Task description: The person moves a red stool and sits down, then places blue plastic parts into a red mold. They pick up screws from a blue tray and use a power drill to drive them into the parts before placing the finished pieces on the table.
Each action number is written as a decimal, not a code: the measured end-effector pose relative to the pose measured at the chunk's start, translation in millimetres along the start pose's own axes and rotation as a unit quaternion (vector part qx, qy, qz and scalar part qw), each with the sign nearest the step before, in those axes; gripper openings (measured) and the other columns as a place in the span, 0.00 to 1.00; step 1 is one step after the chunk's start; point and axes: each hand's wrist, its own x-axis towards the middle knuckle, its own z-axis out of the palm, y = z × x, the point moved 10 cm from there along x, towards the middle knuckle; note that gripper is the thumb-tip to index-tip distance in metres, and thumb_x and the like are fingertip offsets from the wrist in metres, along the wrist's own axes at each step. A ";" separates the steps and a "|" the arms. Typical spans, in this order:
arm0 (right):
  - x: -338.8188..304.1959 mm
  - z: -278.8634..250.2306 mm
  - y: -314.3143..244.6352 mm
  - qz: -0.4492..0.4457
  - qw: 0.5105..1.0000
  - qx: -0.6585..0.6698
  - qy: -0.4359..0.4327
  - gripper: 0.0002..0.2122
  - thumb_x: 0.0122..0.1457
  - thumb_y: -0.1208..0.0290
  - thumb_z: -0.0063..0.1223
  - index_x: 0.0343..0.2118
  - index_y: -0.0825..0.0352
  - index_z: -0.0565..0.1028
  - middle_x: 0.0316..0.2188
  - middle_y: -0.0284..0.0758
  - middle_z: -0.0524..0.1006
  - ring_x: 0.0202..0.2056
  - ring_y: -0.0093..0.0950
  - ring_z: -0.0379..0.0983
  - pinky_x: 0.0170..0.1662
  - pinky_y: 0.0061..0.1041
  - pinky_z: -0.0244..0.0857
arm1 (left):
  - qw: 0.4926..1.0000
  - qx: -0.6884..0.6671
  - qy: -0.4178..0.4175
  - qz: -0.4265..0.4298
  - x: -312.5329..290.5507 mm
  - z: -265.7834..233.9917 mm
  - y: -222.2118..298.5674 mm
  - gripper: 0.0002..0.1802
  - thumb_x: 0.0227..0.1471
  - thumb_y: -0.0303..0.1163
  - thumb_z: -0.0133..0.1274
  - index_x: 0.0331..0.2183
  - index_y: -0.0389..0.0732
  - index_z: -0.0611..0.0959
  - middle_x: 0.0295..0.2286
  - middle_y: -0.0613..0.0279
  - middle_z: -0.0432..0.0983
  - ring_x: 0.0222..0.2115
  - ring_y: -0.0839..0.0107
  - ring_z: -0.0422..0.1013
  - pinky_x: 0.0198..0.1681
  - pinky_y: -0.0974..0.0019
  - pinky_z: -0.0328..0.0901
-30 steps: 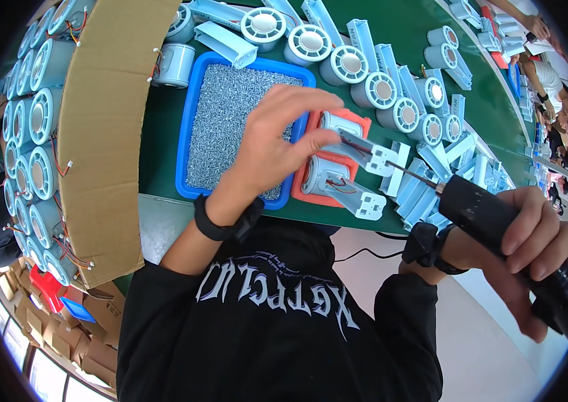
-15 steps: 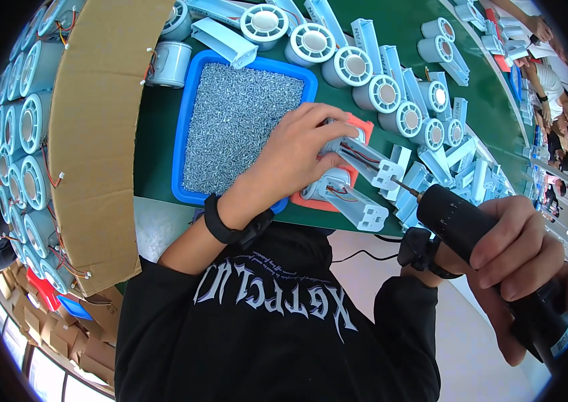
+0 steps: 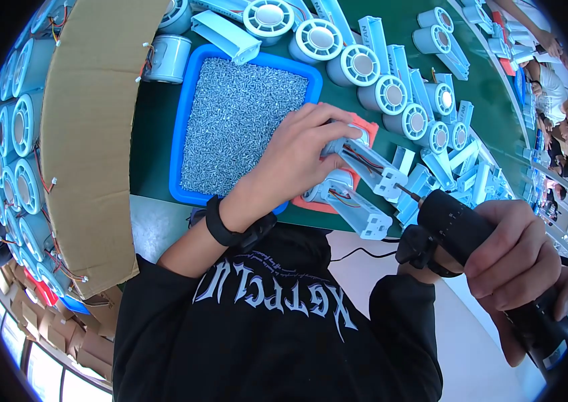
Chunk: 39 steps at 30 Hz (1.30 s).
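Left hand (image 3: 290, 164) pinned pale fan housing (image 3: 347, 144) on orange pad (image 3: 364, 127), just right of blue screw tray (image 3: 186, 114), fingers curled over it. Right hand (image 3: 518, 261) gripped black electric screwdriver (image 3: 471, 234), fingers wrapped tight. Risk as I saw it: bit skating off screw (angled approach), nicking red wires (image 3: 364, 159) or left fingers.

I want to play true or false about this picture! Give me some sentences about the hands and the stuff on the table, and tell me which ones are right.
1. The right hand holds a black electric screwdriver. True.
2. The blue tray is full of red buttons. False: it holds small silver screws.
3. The left hand rests on a pale blue fan part. True.
4. The table is yellow. False: it is green.
5. The left wrist wears a black band. True.
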 end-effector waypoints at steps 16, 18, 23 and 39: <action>-100.3 -94.2 -54.4 0.161 0.877 -0.032 0.451 0.11 0.54 0.66 0.49 0.35 0.69 0.69 0.24 0.34 0.69 0.24 0.25 0.66 0.34 0.17 0.60 | 0.993 -0.110 -0.007 -0.043 -8.1 -24.4 2.2 0.22 0.34 0.28 0.62 0.37 0.42 0.76 0.41 0.60 0.67 0.45 0.60 0.63 0.48 0.61 0.58; -141.5 -92.8 10.2 0.372 0.802 -0.263 0.386 0.12 0.50 0.73 0.51 0.37 0.70 0.67 0.25 0.35 0.70 0.27 0.24 0.68 0.33 0.19 0.62 | 0.995 -0.068 -0.064 -0.021 -18.0 -32.2 5.7 0.24 0.34 0.30 0.63 0.38 0.41 0.75 0.44 0.58 0.66 0.49 0.60 0.61 0.50 0.60 0.57; -187.0 -41.7 103.8 0.515 0.767 -0.253 0.287 0.21 0.46 0.75 0.56 0.44 0.69 0.63 0.30 0.37 0.72 0.31 0.28 0.72 0.35 0.25 0.65 | 0.975 0.076 -0.113 0.178 -36.0 -13.4 65.8 0.26 0.32 0.34 0.65 0.36 0.39 0.74 0.45 0.57 0.66 0.50 0.57 0.60 0.51 0.58 0.57; -210.5 -12.5 125.7 0.518 0.753 -0.347 0.208 0.27 0.49 0.64 0.57 0.47 0.71 0.57 0.31 0.51 0.74 0.33 0.44 0.73 0.36 0.33 0.65 | 0.951 -0.298 0.043 -0.068 -42.3 -26.5 -4.2 0.21 0.44 0.30 0.59 0.41 0.33 0.75 0.39 0.56 0.72 0.41 0.70 0.68 0.44 0.66 0.63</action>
